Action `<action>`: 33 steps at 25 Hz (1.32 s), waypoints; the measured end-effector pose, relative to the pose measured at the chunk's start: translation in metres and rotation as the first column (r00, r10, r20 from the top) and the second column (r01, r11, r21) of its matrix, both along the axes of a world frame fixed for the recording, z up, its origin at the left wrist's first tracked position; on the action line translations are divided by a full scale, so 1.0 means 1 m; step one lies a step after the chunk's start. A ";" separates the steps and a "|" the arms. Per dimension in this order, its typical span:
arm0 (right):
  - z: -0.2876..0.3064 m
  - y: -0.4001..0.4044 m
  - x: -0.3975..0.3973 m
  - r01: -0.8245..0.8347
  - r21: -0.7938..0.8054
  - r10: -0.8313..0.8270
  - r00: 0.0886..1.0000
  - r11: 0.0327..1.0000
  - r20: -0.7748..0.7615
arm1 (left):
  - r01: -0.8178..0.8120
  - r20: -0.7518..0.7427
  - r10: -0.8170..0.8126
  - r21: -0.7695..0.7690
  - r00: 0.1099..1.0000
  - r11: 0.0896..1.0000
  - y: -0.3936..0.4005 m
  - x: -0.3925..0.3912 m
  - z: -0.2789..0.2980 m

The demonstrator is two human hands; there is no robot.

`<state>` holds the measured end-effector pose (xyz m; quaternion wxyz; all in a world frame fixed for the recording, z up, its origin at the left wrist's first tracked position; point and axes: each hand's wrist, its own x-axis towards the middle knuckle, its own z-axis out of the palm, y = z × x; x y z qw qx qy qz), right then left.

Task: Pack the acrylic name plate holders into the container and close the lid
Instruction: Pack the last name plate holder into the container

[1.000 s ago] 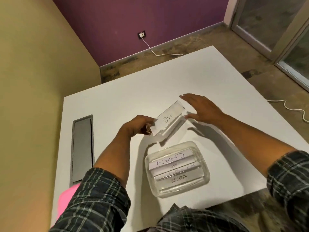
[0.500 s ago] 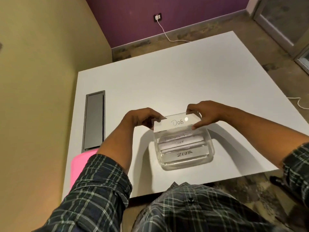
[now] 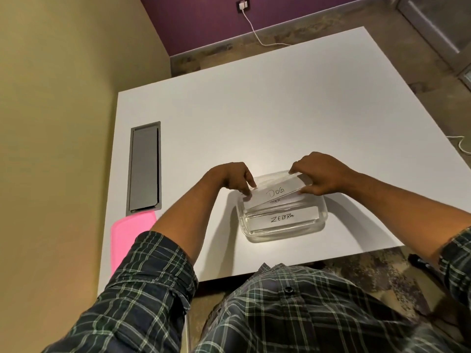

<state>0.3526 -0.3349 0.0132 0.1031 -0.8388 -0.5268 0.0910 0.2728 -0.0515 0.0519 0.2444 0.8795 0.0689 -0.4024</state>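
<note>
both hands (image 3: 233,178) (image 3: 319,175) pinching flat clear acrylic holder (image 3: 276,192) over rounded transparent container (image 3: 321,219)

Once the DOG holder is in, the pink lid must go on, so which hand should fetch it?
Left. The pink lid lies at the table's left edge, beside the left hand's forearm; the right hand would cross the container.

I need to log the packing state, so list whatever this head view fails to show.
- Head view: the label under the DOG holder is half covered by it and too faint to read.
- Pink lid: its near part is hidden by the left sleeve.
- Left hand and right hand cover the DOG holder's ends.
</note>
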 end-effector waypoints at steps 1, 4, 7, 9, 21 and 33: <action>-0.001 -0.001 -0.004 -0.024 0.003 0.024 0.999 1.000 0.031 | 0.077 0.025 -0.080 0.082 0.997 0.994 -0.004 -0.002 -0.003; -0.004 -0.003 -0.015 -0.062 0.011 0.060 0.990 0.998 0.129 | 0.257 0.067 -0.289 0.302 0.955 0.918 -0.017 -0.012 -0.015; -0.012 0.000 -0.024 -0.039 -0.129 0.064 0.979 0.991 0.192 | 0.346 0.121 -0.438 0.444 0.891 0.827 -0.030 -0.024 -0.031; -0.019 0.002 -0.026 -0.001 -0.212 0.051 0.971 0.977 0.232 | 0.346 0.155 -0.472 0.495 0.868 0.797 -0.033 -0.029 -0.037; -0.035 0.001 -0.020 0.135 -0.326 -0.033 0.954 0.936 0.299 | 0.298 0.313 -0.522 0.547 0.794 0.782 -0.024 -0.039 -0.054; -0.036 0.000 -0.017 0.128 -0.220 -0.045 0.936 0.967 0.349 | 0.219 0.375 -0.459 0.533 0.805 0.818 -0.024 -0.049 -0.057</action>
